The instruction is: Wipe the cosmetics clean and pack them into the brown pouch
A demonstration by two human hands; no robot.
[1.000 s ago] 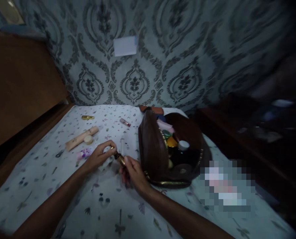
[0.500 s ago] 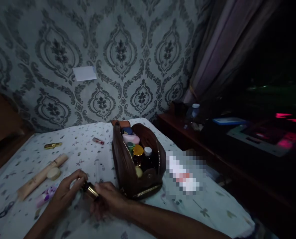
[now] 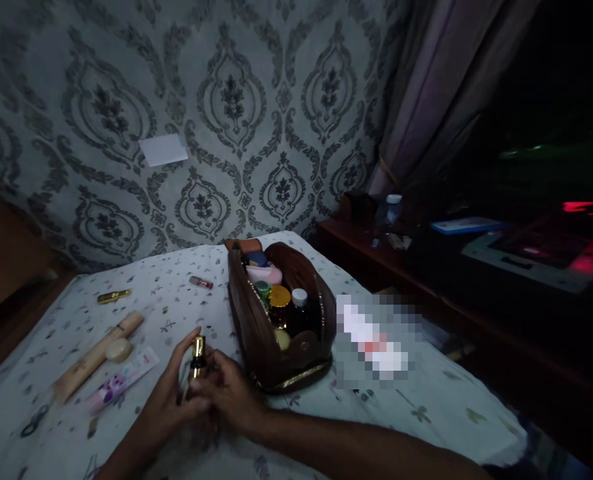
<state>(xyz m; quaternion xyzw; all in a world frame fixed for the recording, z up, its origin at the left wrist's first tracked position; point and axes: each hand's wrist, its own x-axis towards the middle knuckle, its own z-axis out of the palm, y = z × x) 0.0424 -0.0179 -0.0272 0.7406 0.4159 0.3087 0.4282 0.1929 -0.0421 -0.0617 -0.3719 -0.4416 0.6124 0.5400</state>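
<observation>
Just in front of the brown bag, my left hand [image 3: 171, 393] and my right hand [image 3: 236, 393] are together around a small gold-and-black cosmetic tube [image 3: 198, 353]. It stands nearly upright, its gold top showing above my fingers. My left index finger stretches up along its left side, and the left thumb lies low across the front. My right fingers close on it from the right; their tips are partly hidden. The open brown bag [image 3: 249, 340] holds a bottle with a yellow cap [image 3: 280, 297], a white-capped dark bottle [image 3: 300, 298] and a pink item [image 3: 265, 274].
Left on the patterned sheet lie a long beige tube [image 3: 96, 357], a round cream lid or jar [image 3: 118, 349], a purple-and-white tube [image 3: 121, 380] and a gold tube [image 3: 114, 296]. A small reddish tube [image 3: 201, 283] lies farther back. A dark wooden table [image 3: 346, 240] runs along the right.
The gold-and-black tube has turned from slanting sideways to nearly upright. My left hand has moved right, close against my right hand. The view has shifted slightly.
</observation>
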